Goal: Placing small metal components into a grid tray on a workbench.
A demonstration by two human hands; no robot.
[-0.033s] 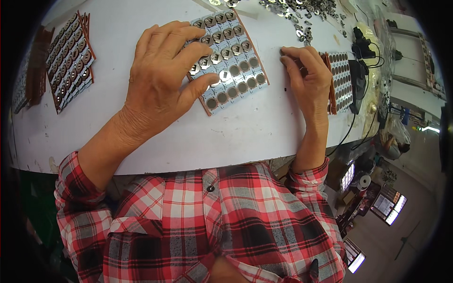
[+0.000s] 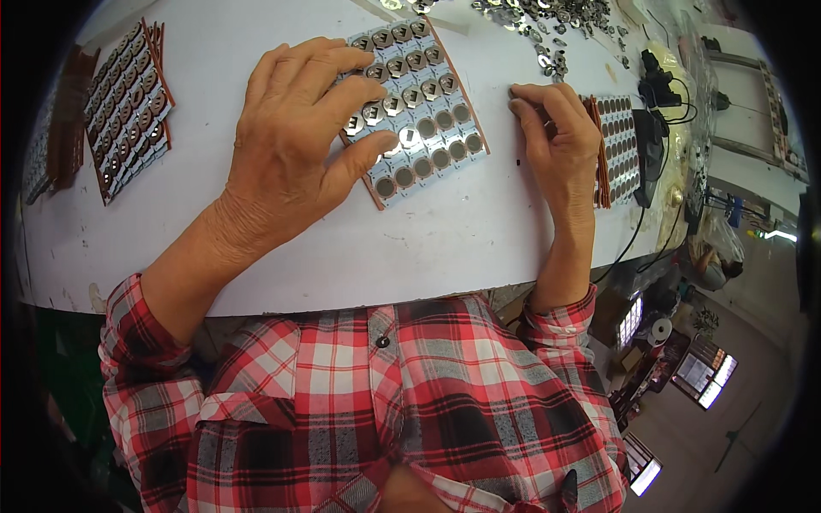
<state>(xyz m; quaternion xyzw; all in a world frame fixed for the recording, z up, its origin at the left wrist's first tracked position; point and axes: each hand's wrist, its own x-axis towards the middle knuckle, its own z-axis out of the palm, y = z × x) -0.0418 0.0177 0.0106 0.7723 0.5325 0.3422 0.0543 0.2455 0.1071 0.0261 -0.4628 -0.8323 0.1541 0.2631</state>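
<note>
A flat pale-blue circuit board panel [image 2: 436,103] with brown edges lies in front of me. Its upper rows carry shiny round metal clips [image 2: 412,93]; the lower rows show bare grey discs [image 2: 440,159]. My left hand [image 2: 286,128] rests over the panel's left side with fingers spread. Its thumb tip is beside a bright disc in the row below the clips, and its fingers hide part of the left columns. To the right of the panel, my right hand [image 2: 558,128] is at the table with thumb and forefinger brought together. Whatever is between them is too small to make out.
Panels fitted with metal clips [image 2: 128,111] are stacked at the left. More panels with grey discs [image 2: 617,145] stand beyond my right hand, next to black plugs and cables [image 2: 657,90]. Loose metal clips [image 2: 552,21] are heaped at the far right. The table's front edge runs before me.
</note>
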